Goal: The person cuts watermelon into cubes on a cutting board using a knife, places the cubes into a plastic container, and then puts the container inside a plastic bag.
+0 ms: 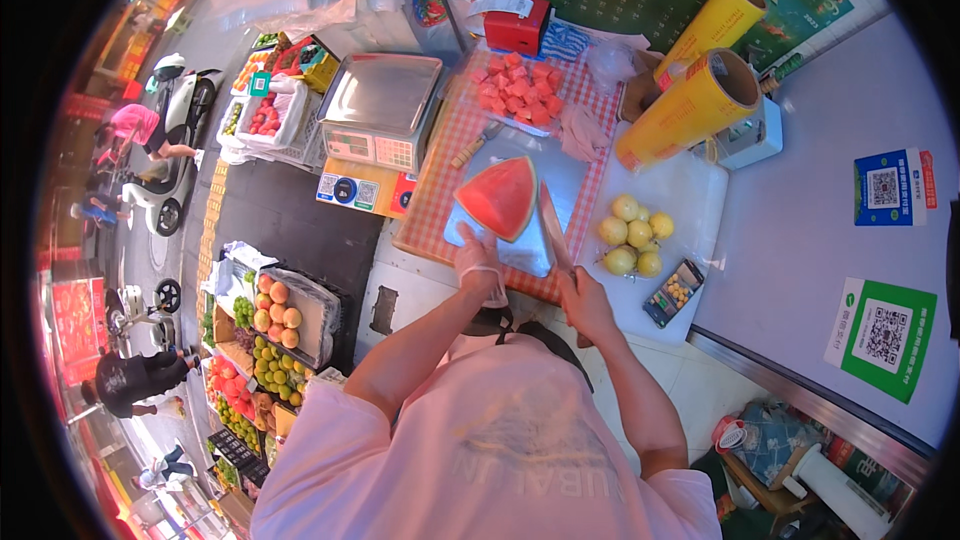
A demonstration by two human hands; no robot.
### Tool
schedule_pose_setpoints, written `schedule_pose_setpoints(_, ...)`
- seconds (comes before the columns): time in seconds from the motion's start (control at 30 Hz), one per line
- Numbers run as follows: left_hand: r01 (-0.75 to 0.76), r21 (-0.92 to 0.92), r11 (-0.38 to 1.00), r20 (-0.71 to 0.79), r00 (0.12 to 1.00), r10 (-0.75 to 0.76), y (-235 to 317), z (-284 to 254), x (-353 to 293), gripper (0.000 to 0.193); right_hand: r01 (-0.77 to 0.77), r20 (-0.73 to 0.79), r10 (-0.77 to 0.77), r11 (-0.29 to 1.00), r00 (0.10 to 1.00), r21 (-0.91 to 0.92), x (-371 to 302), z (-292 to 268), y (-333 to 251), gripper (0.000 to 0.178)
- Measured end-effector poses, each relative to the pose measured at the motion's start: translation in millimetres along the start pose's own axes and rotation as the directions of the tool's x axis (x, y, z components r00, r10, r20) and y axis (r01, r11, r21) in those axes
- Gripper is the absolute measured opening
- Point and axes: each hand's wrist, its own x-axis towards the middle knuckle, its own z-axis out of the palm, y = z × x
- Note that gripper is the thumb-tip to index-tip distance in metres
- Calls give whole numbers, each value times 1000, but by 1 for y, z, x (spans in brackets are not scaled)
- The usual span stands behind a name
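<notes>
A red watermelon wedge [497, 200] rests on a pale blue cutting board [530, 255] over a red-checked cloth. My left hand [478, 260], in a clear plastic glove, has its fingers stretched out at the wedge's near left edge. Closed around a long knife [557, 232], my right hand [588, 306] is at the near right. The blade points away from me, close along the wedge's right side. Farther back, cut watermelon cubes [520, 90] are heaped in a container. A second knife with a wooden handle [468, 150] lies left of the wedge.
Two yellow film rolls [690, 110] stand at the right, near bagged yellow round fruits [634, 233] and a phone [674, 293]. A weighing scale [375, 100] is at the left. A red device [517, 28] sits behind the cubes. Fruit crates [300, 330] line the street side.
</notes>
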Motion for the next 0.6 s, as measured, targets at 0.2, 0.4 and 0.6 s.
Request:
schedule_pose_setpoints(0.2,-249,196,949,56,969,242,-14,-14,27,64,81,-72,-99,973,993,-218,35,49,-47,36)
schedule_pose_setpoints(0.4,-219,141,965,8,975,220,-32,10,28,63,64,-39,-76,964,996,-257,55,64,-64,40)
schedule_pose_setpoints(0.6,-196,129,972,92,978,185,-17,10,33,70,105,5,-108,954,994,-280,82,110,-23,36)
